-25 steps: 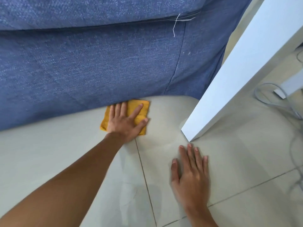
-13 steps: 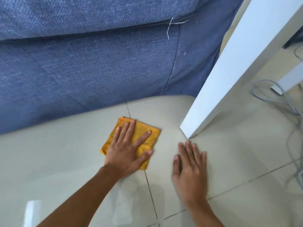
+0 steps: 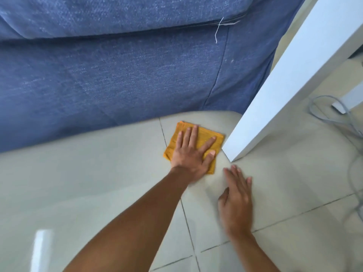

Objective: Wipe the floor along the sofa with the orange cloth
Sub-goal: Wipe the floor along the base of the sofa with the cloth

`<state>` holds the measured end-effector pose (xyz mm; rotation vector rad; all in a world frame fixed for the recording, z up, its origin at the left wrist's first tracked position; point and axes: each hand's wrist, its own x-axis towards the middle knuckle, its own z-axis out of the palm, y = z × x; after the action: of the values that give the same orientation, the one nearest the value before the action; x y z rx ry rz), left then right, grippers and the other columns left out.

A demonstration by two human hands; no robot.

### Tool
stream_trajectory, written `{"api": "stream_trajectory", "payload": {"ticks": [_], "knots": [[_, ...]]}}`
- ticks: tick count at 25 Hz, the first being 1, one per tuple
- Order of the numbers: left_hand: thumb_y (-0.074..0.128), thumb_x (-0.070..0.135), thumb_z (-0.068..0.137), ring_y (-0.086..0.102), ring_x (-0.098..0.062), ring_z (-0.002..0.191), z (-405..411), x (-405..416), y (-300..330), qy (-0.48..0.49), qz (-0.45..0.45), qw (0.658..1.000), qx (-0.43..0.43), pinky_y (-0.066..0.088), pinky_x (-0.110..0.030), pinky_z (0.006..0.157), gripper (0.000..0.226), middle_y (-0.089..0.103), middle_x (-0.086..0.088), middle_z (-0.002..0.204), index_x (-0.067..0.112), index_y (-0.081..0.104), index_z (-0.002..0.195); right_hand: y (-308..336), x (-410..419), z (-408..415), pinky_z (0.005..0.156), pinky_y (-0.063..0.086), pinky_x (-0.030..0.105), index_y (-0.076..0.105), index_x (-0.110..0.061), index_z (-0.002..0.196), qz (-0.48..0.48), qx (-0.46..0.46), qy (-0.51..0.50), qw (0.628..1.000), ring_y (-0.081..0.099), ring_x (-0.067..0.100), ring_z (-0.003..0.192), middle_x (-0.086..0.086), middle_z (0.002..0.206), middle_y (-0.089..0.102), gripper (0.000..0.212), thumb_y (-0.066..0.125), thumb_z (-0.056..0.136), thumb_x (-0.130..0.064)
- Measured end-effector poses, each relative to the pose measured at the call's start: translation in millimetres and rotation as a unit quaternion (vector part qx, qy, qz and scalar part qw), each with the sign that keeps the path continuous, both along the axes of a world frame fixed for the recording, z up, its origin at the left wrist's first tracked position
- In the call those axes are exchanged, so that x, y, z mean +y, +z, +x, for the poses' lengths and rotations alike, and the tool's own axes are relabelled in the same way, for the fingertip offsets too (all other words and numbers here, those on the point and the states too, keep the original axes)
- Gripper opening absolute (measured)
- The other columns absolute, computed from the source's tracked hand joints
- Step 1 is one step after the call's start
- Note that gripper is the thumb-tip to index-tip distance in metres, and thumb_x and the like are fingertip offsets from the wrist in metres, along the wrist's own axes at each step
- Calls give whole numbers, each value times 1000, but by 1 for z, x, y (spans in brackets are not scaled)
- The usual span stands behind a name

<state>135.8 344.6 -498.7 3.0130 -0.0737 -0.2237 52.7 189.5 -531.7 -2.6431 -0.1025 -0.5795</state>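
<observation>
The orange cloth [image 3: 171, 149] lies folded on the pale tiled floor [image 3: 78, 173], a little in front of the base of the blue sofa [image 3: 127, 79]. My left hand [image 3: 188, 156] presses flat on top of it with fingers spread, covering most of it. The cloth's right corner nearly touches a white furniture leg [image 3: 275, 95]. My right hand [image 3: 237, 201] rests palm down on the bare floor just in front of that leg, fingers apart and holding nothing.
The white leg slants up to the right beside the sofa's end. Grey cables [image 3: 334, 118] loop on the floor behind it, near a second white leg [image 3: 347, 101]. Dark grout lines cross the tiles.
My left hand slid the cloth away from the sofa's base, then right along the floor until it sits next to the white leg. My right hand shifted slightly on the floor.
</observation>
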Motion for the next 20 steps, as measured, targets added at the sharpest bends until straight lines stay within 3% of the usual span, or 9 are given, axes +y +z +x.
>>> {"api": "stream_trajectory", "payload": {"ticks": [6,10,13,17,20], "knots": [[22,70,91,-7,-30,152,-142,55,3,2,-12,999,-30,2,-52,121,62,-7,-9,165,54,10,150,1,-1,2,115,33,58,63,2,127,7,13,-6,1000,55,34,132,22,138,60,65,25,74,1],[13,74,85,2,-32,152,-140,165,-4,178,25,983,-26,4,-51,122,68,2,-13,165,54,10,150,-1,2,3,117,32,55,62,1,126,-38,21,-17,999,54,33,133,22,138,60,62,26,75,3],[7,76,83,-3,-34,152,-105,171,-7,236,24,971,-10,0,-53,122,71,-3,-15,165,53,4,150,-6,5,3,117,31,54,62,1,124,-59,12,-22,998,55,33,132,23,137,60,59,28,76,4],[16,73,88,-5,-35,151,-84,76,-2,129,-14,991,-21,-2,-55,121,68,-5,-17,164,50,11,151,-7,0,3,113,33,55,65,3,121,-42,0,-2,999,58,37,128,25,133,62,58,27,78,0],[24,72,89,-4,-34,152,-136,36,2,69,-39,996,-28,0,-54,121,66,-4,-16,165,50,18,151,-2,-2,9,110,35,60,67,5,119,-19,28,11,999,59,42,125,28,131,63,55,32,77,2]]}}
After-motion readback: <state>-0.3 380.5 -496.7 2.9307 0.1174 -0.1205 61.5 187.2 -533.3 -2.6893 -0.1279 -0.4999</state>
